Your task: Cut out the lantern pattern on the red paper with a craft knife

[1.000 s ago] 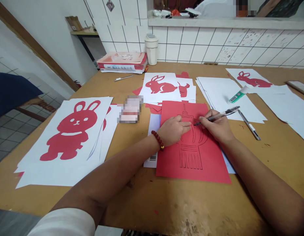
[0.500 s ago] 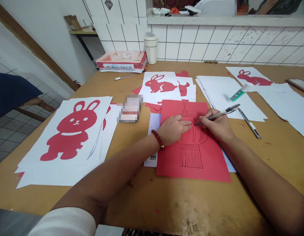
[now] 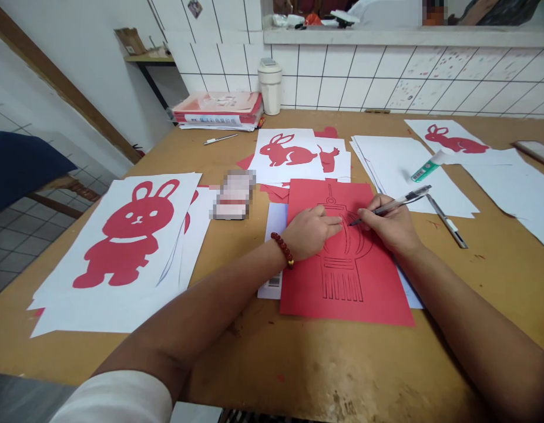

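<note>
A red sheet (image 3: pixel 307 294) with a tasselled lantern outline drawn in dark lines lies on a pale booklet (image 3: pixel 276 217). My left hand (image 3: pixel 311 234) rests flat on its upper left part, fingers extended across the lantern, with a beaded bracelet at the wrist. Closed around a pen (image 3: pixel 390 205), my right hand (image 3: pixel 389 223) is at the sheet's right side. The pen's tip is on or just above the lantern's body, close to my left fingertips. Part of the drawing is hidden under my left hand.
On the brown table (image 3: pixel 254 364), a red rabbit cutout (image 3: pixel 133 235) on white paper lies left, another rabbit (image 3: pixel 287 154) behind. A glue stick (image 3: pixel 426 168) and second pen (image 3: pixel 447 222) are right. A white cup (image 3: pixel 269 88) and red paper pack (image 3: pixel 217 111) stand at the back.
</note>
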`<act>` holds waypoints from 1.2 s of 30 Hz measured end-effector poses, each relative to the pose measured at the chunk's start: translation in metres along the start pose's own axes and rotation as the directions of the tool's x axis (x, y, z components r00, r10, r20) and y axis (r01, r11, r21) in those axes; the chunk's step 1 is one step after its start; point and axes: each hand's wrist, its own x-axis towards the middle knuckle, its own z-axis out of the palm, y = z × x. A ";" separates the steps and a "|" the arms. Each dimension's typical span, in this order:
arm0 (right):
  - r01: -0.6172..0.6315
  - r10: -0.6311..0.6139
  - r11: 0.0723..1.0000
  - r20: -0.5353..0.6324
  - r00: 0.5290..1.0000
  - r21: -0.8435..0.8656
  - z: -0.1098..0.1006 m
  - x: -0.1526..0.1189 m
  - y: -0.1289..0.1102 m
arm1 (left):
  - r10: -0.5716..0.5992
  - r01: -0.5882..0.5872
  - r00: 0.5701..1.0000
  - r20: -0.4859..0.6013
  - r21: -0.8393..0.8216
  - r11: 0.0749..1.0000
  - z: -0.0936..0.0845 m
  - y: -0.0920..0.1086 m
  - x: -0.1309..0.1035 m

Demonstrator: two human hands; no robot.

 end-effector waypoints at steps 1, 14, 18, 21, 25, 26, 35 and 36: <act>0.002 -0.002 1.000 0.002 1.000 -0.001 0.000 0.000 0.000 | 0.002 -0.002 1.000 0.002 -0.001 1.000 0.000 0.000 0.000; 0.004 -0.004 1.000 -0.017 1.000 -0.017 -0.002 0.000 0.001 | -0.012 0.012 0.999 0.035 -0.003 1.000 -0.003 0.001 0.001; -0.001 0.001 0.999 0.004 1.000 -0.042 -0.001 -0.001 -0.002 | 0.000 -0.001 1.000 0.023 0.002 1.000 -0.001 0.001 0.001; -0.001 0.001 0.999 -0.005 1.000 -0.037 -0.001 -0.001 -0.002 | 0.006 -0.006 1.000 0.018 0.002 1.000 0.000 0.000 0.001; 0.000 0.000 0.999 -0.001 1.000 -0.043 -0.001 -0.001 0.001 | -0.008 0.008 0.999 0.035 -0.005 1.000 0.000 0.000 0.001; 0.002 -0.002 0.999 0.001 1.000 -0.044 -0.001 -0.001 0.001 | -0.008 0.009 0.999 0.036 -0.005 1.000 0.000 0.000 0.001; 0.009 -0.008 0.998 0.012 1.000 -0.062 -0.002 -0.001 0.003 | -0.005 0.005 0.999 0.033 0.000 1.000 -0.001 0.000 0.000; 0.010 -0.009 0.998 0.014 1.000 -0.060 -0.002 -0.001 0.003 | -0.004 0.004 0.999 0.034 -0.002 1.000 -0.002 0.000 0.000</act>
